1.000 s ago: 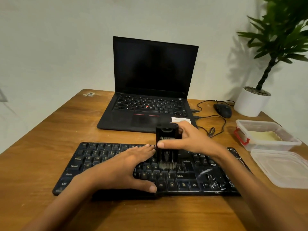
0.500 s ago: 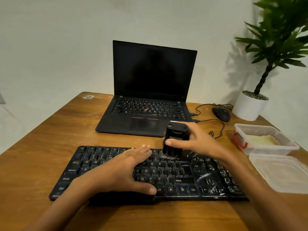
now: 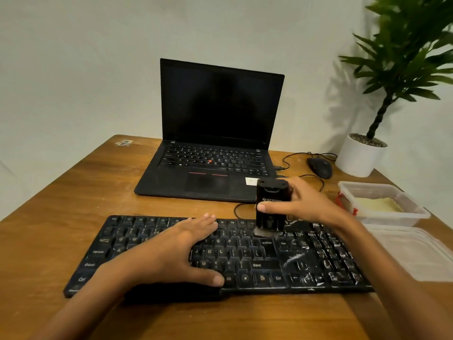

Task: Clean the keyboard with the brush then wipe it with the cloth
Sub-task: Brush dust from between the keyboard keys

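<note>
Right grip (image 3: 308, 204) clasps the brush (image 3: 270, 192) on the keyboard (image 3: 306, 261), left grip (image 3: 166, 253) flat on it: brushing step, and the dusty keys at lower right probably need sweeping next.

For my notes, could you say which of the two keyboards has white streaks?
The separate keyboard in front, streaked on its right half; the laptop keys look clean.

I log a plain pale wall (image 3: 73, 69) behind a brown wooden table (image 3: 61, 192), a potted plant (image 3: 361, 155) at its far right corner casting a soft shadow (image 3: 343, 101) on it.
</note>
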